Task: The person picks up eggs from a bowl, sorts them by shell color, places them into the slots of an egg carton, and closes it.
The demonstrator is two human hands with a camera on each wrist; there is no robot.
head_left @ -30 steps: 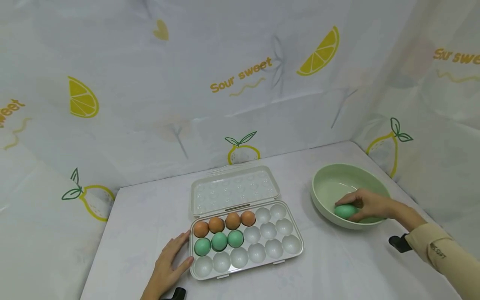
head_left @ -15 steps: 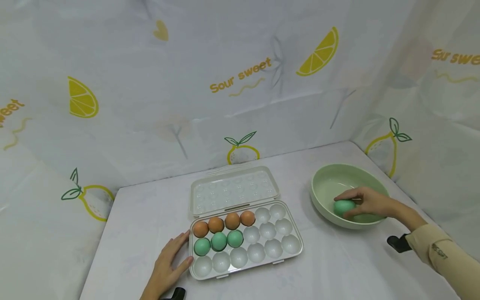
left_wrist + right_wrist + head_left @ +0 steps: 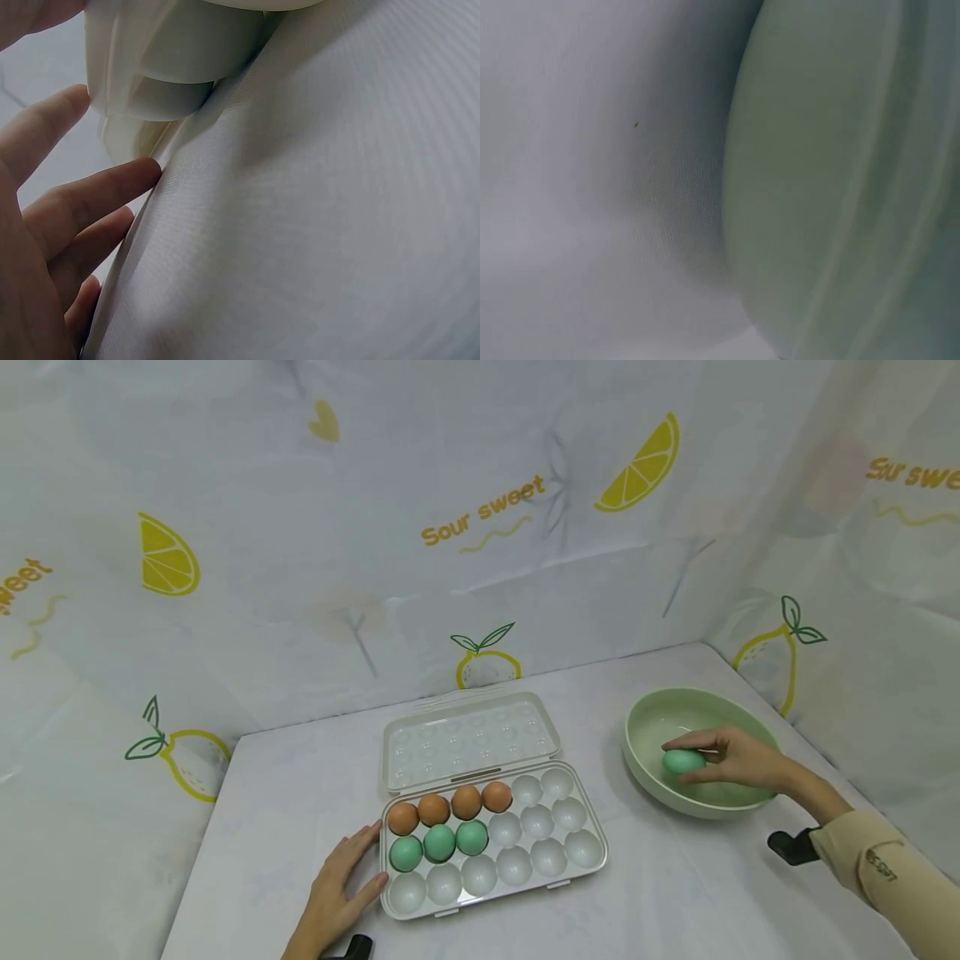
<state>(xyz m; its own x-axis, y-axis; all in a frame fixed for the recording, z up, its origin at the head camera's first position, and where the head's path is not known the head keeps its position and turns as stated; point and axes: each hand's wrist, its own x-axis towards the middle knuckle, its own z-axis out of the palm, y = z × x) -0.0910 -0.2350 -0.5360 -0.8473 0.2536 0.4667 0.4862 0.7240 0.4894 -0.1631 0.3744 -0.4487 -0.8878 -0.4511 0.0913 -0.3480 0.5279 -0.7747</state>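
My right hand (image 3: 738,760) pinches a green egg (image 3: 683,762) between thumb and fingers, over the inside of a pale green bowl (image 3: 652,727). The right wrist view is filled by the bowl's outer side (image 3: 802,180) and the cloth; the hand is hidden there. My left hand (image 3: 336,881) touches the left end of an egg carton (image 3: 517,891) with extended fingers. In the left wrist view the fingertips (image 3: 75,96) lie against the carton's side (image 3: 120,67). Four-wide would overstate the near row: several brown eggs (image 3: 466,802) fill the back row's left part, and three green eggs (image 3: 439,843) the middle row's.
The carton's clear lid (image 3: 468,739) lies folded back behind it. White cloth (image 3: 637,885) covers the table, and a lemon-print curtain (image 3: 337,568) rises behind and at the sides. A black strap mount (image 3: 792,847) sits at my right wrist.
The green egg in my right hand has risen from low in the bowl, moving slightly up and left and turning sideways. My left hand and the carton stay put.
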